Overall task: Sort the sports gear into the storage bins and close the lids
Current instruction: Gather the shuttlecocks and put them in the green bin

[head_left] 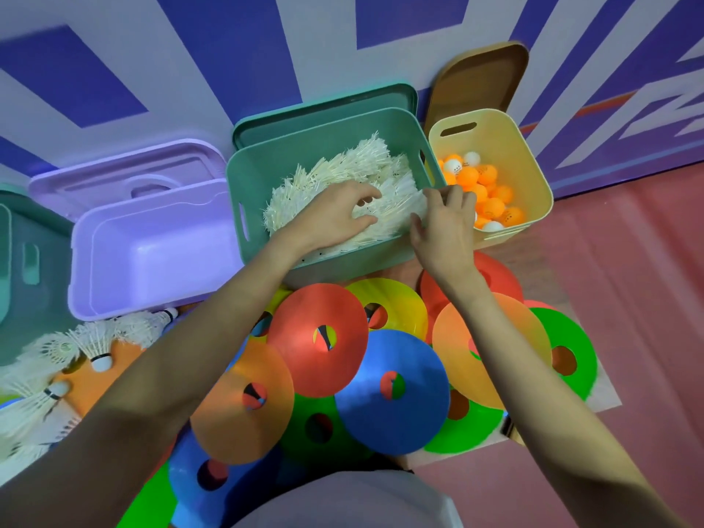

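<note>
Both hands (335,215) in green bin (266,173), seemingly pressing shuttlecocks (343,165).

pink floor (628,280) carries purple bin (152,253), green bin (331,257), yellow bin (529,173), disc cones (392,386), shuttlecocks (95,348).

Single head-worn view, steeply downward, close above bins (327,207), wide-angle
</note>
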`<move>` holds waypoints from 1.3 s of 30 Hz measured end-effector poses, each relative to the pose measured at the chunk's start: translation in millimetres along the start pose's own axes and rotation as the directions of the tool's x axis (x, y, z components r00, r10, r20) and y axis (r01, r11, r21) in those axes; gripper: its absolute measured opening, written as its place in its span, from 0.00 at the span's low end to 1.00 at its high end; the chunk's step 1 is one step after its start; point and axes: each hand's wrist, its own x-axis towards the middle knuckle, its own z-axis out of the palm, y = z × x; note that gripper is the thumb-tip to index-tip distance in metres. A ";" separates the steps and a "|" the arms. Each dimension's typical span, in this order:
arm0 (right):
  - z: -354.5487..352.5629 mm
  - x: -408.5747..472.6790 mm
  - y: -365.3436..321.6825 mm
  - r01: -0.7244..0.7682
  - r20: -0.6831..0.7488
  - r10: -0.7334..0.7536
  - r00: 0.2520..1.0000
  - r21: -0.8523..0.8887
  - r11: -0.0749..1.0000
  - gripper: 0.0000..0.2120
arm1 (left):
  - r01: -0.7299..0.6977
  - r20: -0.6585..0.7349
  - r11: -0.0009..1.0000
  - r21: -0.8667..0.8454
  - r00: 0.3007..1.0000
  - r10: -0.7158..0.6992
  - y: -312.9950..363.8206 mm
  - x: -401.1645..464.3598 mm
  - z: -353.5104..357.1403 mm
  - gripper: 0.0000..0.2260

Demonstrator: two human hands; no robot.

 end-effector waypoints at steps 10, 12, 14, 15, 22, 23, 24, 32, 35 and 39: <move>7.0 -69.2 -74.9 0.276 0.027 -0.293 0.956 0.264 0.924 0.15 | 0.184 -0.479 0.976 -0.119 0.850 -0.219 -42.7 -149.2 -7.8 0.13; 10.9 -86.6 -92.9 0.321 0.073 -0.355 0.932 0.290 0.902 0.15 | 0.234 -0.501 0.958 -0.164 0.817 -0.285 -52.5 -187.7 -5.8 0.13; 16.0 -104.9 -109.9 0.360 0.121 -0.413 0.903 0.310 0.880 0.15 | 0.283 -0.502 0.936 -0.210 0.790 -0.352 -59.0 -225.1 -2.3 0.13; 19.8 -114.3 -118.2 0.377 0.144 -0.439 0.887 0.324 0.868 0.15 | 0.306 -0.507 0.924 -0.229 0.773 -0.382 -62.6 -243.2 0.9 0.14; 58.3 -179.0 -176.0 0.469 0.351 -0.597 0.722 0.386 0.794 0.18 | 0.481 -0.485 0.823 -0.303 0.665 -0.567 -88.8 -349.1 28.8 0.14; 63.5 -186.6 -184.6 0.482 0.374 -0.614 0.695 0.391 0.784 0.18 | 0.496 -0.488 0.813 -0.305 0.652 -0.581 -93.4 -361.5 30.6 0.15; 68.4 -192.6 -193.5 0.495 0.391 -0.629 0.672 0.394 0.774 0.18 | 0.508 -0.492 0.805 -0.308 0.639 -0.591 -98.7 -373.4 31.4 0.15; 105.4 -201.2 -281.9 0.514 0.489 -0.607 0.626 0.326 0.793 0.18 | 0.543 -0.489 0.763 -0.349 0.590 -0.643 -160.1 -435.2 23.1 0.14; 128.2 -181.7 -316.0 0.475 0.511 -0.542 0.667 0.268 0.838 0.17 | 0.540 -0.455 0.775 -0.329 0.628 -0.631 -178.1 -438.4 13.3 0.16; 155.3 -160.8 -347.3 0.375 0.504 -0.420 0.755 0.195 0.906 0.14 | 0.516 -0.411 0.796 -0.317 0.681 -0.606 -192.9 -439.1 2.3 0.16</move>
